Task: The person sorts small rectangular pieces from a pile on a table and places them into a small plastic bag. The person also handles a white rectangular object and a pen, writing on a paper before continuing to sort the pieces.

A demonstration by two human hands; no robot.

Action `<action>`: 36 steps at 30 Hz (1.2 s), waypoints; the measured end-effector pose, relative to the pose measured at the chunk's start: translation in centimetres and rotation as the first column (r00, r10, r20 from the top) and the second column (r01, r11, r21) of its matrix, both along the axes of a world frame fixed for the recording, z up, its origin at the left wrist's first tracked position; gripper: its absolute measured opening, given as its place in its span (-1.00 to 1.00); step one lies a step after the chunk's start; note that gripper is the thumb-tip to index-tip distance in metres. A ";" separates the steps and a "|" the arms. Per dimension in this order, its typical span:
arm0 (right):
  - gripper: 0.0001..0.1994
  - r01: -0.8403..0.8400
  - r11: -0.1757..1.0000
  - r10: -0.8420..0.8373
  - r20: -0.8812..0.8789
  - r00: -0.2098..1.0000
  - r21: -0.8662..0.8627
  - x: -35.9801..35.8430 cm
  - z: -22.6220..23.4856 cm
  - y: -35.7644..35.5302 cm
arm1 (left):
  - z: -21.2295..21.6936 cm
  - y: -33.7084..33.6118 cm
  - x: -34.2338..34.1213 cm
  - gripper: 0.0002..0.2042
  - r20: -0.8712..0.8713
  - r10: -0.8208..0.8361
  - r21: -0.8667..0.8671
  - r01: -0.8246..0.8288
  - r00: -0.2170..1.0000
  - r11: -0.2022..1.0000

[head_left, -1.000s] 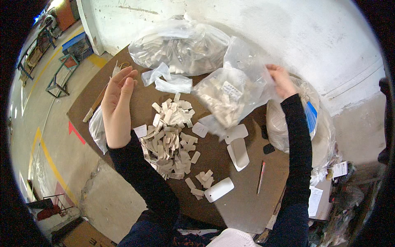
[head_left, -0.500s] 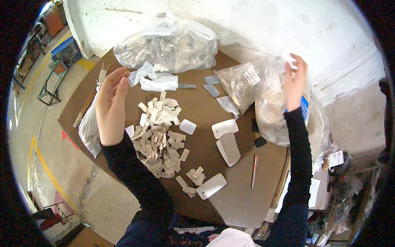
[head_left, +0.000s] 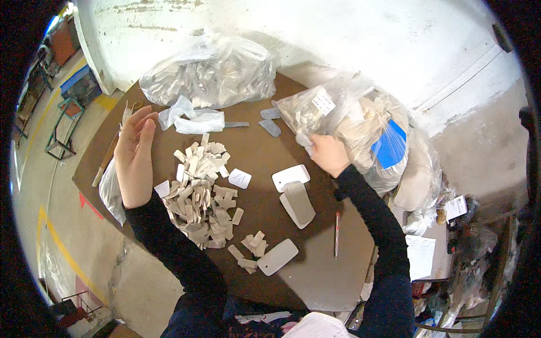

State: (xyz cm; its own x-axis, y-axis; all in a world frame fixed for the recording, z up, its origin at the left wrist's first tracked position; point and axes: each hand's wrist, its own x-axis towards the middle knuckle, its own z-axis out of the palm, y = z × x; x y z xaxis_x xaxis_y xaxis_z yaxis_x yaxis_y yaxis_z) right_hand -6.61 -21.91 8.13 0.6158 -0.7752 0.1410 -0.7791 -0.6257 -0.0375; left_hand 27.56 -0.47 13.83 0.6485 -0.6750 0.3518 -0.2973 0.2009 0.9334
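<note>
- Bare tabletop forms a lane between the pale pile, left, and the right hand.
- A bulging bag blocks the far left.
- A labelled bag obstructs the far right.
- Near right, room surrounds a pen.

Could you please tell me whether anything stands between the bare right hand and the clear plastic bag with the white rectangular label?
Nothing visible does: the bare right hand is at the near corner of the clear plastic bag with the white rectangular label and appears to touch it.
</note>
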 end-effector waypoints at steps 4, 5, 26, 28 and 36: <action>-0.80 -0.096 0.966 0.078 0.083 0.994 0.242 -2.4 2.0 -0.2 | 0.1 -0.4 -0.5 -0.70 0.019 -0.015 0.001 0.015 1.000 1.000; -0.79 -0.144 0.954 0.120 0.104 0.987 0.263 -2.8 2.7 0.0 | 0.3 -0.5 -0.8 -0.71 0.024 -0.025 0.004 0.025 0.999 1.000; -0.68 -0.715 0.280 -0.295 0.766 0.571 0.640 0.1 11.6 7.1 | -5.3 -11.7 -19.1 -0.57 -0.172 -0.761 -0.432 0.646 0.626 0.629; -0.66 -0.638 0.550 0.057 0.739 0.672 0.538 -0.4 11.7 7.3 | -3.5 -10.6 -17.6 -0.67 -0.214 -0.807 -0.420 0.694 0.550 0.585; -0.56 -0.253 0.963 0.265 0.452 0.852 -0.088 0.3 8.2 5.0 | -2.1 -12.2 -16.2 -0.63 0.088 -0.813 0.343 0.748 0.576 0.568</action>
State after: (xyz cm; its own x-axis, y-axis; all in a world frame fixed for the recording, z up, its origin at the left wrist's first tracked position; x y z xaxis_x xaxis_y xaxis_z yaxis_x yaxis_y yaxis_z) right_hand -6.36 -16.91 16.35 0.6560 -0.5891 0.4718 -0.4882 -0.8079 -0.3300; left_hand 11.35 -12.69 11.69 -0.2473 -0.9566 0.1542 -0.3280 0.2324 0.9157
